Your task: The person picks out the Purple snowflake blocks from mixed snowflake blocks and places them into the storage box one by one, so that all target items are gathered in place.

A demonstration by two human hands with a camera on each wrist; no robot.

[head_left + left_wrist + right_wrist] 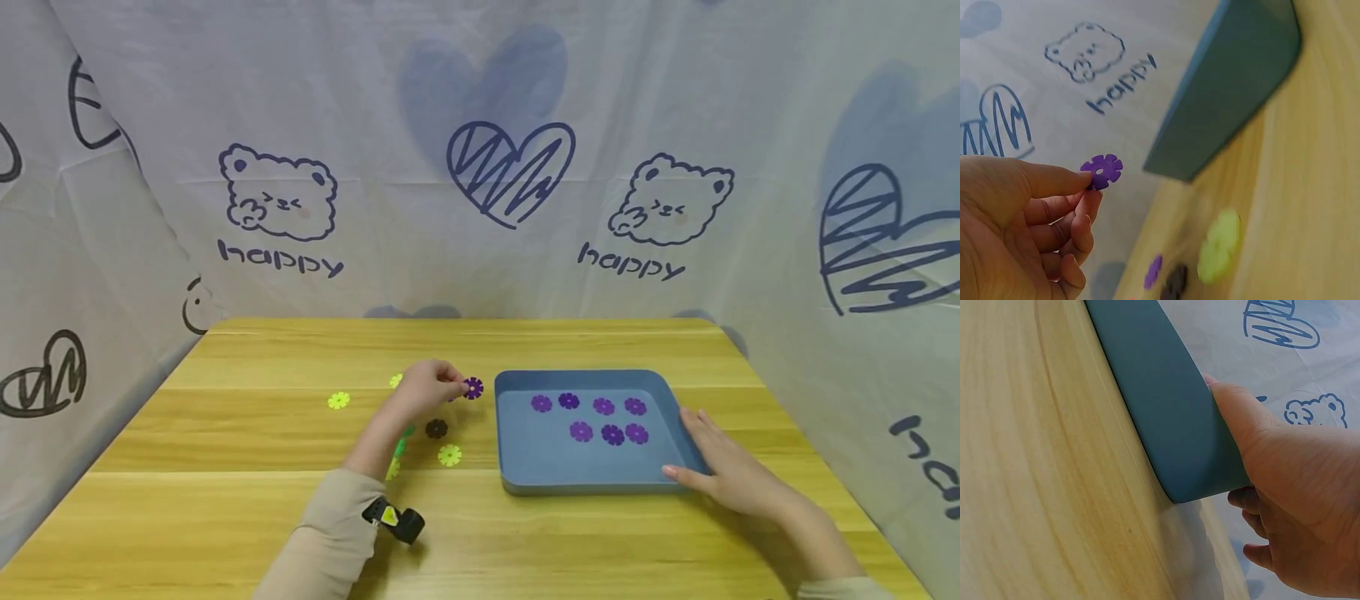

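My left hand (429,388) pinches a purple notched plastic disc (472,388) between thumb and fingertips, just left of the tray. Held up on edge, the same disc (1102,171) shows its small centre hole in the left wrist view. Several other purple discs (612,435) lie flat in the blue-grey rectangular tray (540,485). At that tray's near right corner, my right hand (738,479) holds on, with the thumb over the near rim and the fingers along the right side. The right wrist view shows that thumb (1241,409) on the rim.
Loose discs lie on the wooden table (225,508) around my left forearm: a black one (437,428), several yellow-green ones (450,455) and green ones (400,447), partly hidden. Another purple disc (1154,272) shows near the black one. A printed cloth (390,100) hangs behind the table.
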